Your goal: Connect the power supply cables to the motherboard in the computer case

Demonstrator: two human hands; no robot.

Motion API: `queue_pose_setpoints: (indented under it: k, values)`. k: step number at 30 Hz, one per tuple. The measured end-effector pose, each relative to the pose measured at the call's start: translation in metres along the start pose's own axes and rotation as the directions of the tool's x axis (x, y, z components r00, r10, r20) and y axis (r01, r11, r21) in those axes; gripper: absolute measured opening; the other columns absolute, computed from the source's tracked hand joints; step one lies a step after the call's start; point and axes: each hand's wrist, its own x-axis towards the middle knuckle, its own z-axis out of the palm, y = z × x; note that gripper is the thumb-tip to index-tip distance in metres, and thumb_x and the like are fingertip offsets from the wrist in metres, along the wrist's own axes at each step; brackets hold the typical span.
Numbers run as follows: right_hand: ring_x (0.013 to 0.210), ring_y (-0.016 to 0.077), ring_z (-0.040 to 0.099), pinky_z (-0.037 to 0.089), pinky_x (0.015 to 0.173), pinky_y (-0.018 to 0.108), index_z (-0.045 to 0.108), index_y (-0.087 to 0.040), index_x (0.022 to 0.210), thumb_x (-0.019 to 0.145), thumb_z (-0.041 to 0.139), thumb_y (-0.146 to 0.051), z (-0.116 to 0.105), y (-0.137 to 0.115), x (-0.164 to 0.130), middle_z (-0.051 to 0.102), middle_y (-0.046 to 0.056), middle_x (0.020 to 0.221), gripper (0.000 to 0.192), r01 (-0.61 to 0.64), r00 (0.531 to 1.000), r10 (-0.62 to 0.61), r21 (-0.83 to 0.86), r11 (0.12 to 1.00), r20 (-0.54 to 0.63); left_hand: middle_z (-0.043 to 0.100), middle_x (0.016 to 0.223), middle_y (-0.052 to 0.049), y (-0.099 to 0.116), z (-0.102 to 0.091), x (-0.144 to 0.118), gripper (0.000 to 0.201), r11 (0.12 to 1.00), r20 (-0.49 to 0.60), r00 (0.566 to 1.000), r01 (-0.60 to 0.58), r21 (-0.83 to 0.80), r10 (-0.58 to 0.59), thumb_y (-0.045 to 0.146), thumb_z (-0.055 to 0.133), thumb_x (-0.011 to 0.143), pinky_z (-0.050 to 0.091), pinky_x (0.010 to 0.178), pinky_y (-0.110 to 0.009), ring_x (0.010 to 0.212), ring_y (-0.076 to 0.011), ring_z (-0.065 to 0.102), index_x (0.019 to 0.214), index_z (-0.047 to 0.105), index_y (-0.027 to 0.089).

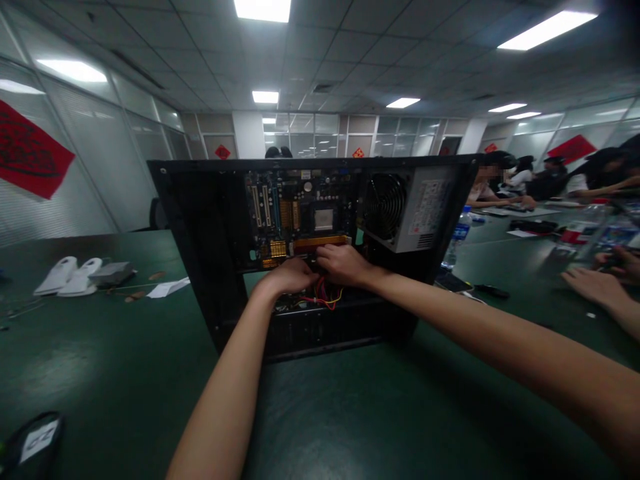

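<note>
An open black computer case (pixel 200 227) stands upright on the table in front of me, its inside facing me. Within it sit a motherboard (pixel 325 193) and, at upper right, a power supply (pixel 424 207) with a fan grille. My right hand (pixel 345 264), fingers curled, is at the board's lower edge, just below the orange memory slots (pixel 320 243). Close beside it, my left hand (pixel 290 275) has its fingers bent inward. Red and yellow power wires (pixel 327 300) hang beneath both hands. What the fingertips hold is hidden.
White slipper-like objects (pixel 70 277), a grey box (pixel 113 273) and paper (pixel 167 287) lie left on the green table (pixel 125 373). At right are a water bottle (pixel 459 233), a phone (pixel 453 281) and another person's hands (pixel 597 287). More people sit farther back.
</note>
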Motion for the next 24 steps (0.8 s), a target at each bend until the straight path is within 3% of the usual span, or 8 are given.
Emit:
queue_pose_setpoints:
  k: [8,15,24]
  values:
    - [0.096,0.0231,0.054,0.031,0.065,0.030,0.069,-0.011,0.098,0.087,0.057,-0.016,-0.001,-0.003,0.000,0.063,0.015,0.106,0.018,-0.032,0.999,0.031,0.016,0.999,0.020,0.074,0.080,-0.009,0.003,0.003,0.001,0.030,0.997,-0.045,0.999,0.029,0.066,-0.026,0.032,0.054,0.091,0.038,0.060,-0.025,0.070,-0.0174,0.063,0.078,0.075,0.014]
    - [0.101,0.0242,0.057,0.034,0.067,0.031,0.069,-0.010,0.101,0.089,0.055,-0.016,-0.006,-0.006,0.002,0.064,0.014,0.110,0.019,-0.100,0.993,0.099,0.011,0.995,0.071,0.077,0.093,-0.014,0.000,0.006,0.011,0.033,0.990,-0.091,0.995,0.047,0.131,-0.036,0.034,0.051,0.092,0.042,0.062,-0.028,0.079,-0.0227,0.069,0.090,0.077,0.013]
    - [0.099,0.0219,0.061,0.039,0.073,0.029,0.066,-0.010,0.106,0.092,0.055,-0.012,-0.007,-0.006,0.002,0.062,0.013,0.111,0.017,-0.167,0.982,0.158,0.092,0.982,0.100,0.078,0.090,-0.013,-0.001,0.007,0.012,0.034,0.987,-0.126,0.991,0.071,0.144,-0.052,0.036,0.052,0.092,0.046,0.067,-0.027,0.082,-0.0232,0.072,0.090,0.079,0.016]
